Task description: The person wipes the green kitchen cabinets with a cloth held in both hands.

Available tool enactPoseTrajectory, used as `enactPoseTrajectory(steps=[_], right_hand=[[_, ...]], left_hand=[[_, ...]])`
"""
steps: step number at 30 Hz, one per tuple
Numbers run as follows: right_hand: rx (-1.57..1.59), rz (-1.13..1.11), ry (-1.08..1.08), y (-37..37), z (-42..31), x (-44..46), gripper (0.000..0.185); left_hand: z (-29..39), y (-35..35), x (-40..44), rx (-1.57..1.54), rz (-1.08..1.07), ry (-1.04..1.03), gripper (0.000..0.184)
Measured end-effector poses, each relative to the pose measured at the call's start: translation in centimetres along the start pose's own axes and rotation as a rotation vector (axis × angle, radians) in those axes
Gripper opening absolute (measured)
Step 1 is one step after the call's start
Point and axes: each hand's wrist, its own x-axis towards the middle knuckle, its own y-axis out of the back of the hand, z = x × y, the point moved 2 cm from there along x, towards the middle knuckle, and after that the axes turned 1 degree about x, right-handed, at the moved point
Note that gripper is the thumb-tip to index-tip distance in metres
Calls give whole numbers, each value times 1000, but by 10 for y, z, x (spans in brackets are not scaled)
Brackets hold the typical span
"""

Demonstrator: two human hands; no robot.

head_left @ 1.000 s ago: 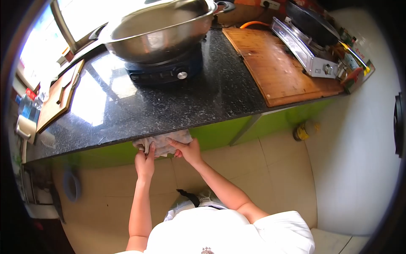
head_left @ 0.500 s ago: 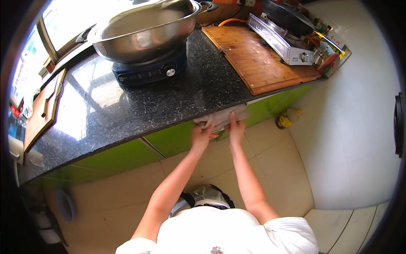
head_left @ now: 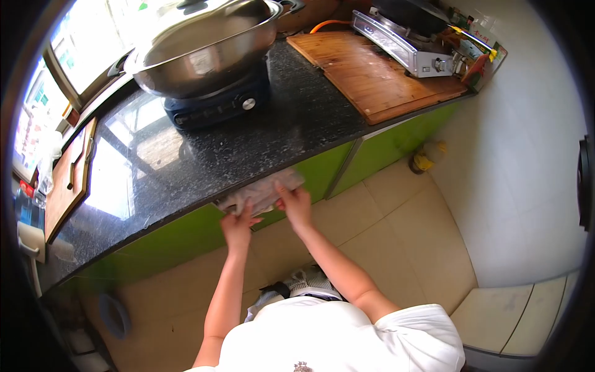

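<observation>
A pale greyish cloth is stretched between my two hands just below the front edge of the dark speckled countertop, before the green cabinet fronts. My left hand is closed on its left end, thumb on top. At the right end, my right hand grips it, with the thumb over the near face and the other fingers partly hidden. Above them on the counter, a large steel pot rests on a dark blue electric cooker base.
Wooden boards lie at the right under a gas stove bearing a black pan. Another board with a knife is at far left. A yellow-labelled bottle stands on the floor by the wall; a bluish basin is lower left.
Both hands have moved left along the counter front with the cloth between them. The view has shifted slightly, and a cabinet door seam now shows to the right of my hands.
</observation>
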Motion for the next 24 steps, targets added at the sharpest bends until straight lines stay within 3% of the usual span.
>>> enactPoseTrajectory(steps=[3, 7, 10, 14, 16, 18, 20, 24], right_hand=[[0, 203, 57, 55, -18, 35, 31], [21, 349, 139, 139, -41, 90, 32], [-17, 323, 124, 152, -49, 101, 32], [-125, 178, 18, 120, -13, 73, 31], [-25, 24, 5, 71, -3, 42, 30], [-19, -133, -41, 24, 16, 18, 30], [-46, -262, -145, -16, 36, -5, 30], [-94, -376, -258, -33, 48, -12, 28]], left_hand=[[-5, -75, 19, -17, -195, -15, 30], [-11, -186, 27, 98, -303, -41, 33], [-13, -203, 27, 47, -318, -23, 32], [-34, -145, 17, -168, -137, -69, 28], [-43, -85, 10, -181, 20, -46, 25], [-43, -15, 2, -33, 101, 110, 23], [-37, 41, -5, 39, 181, 102, 25], [-44, 65, -2, 112, 242, -2, 27]])
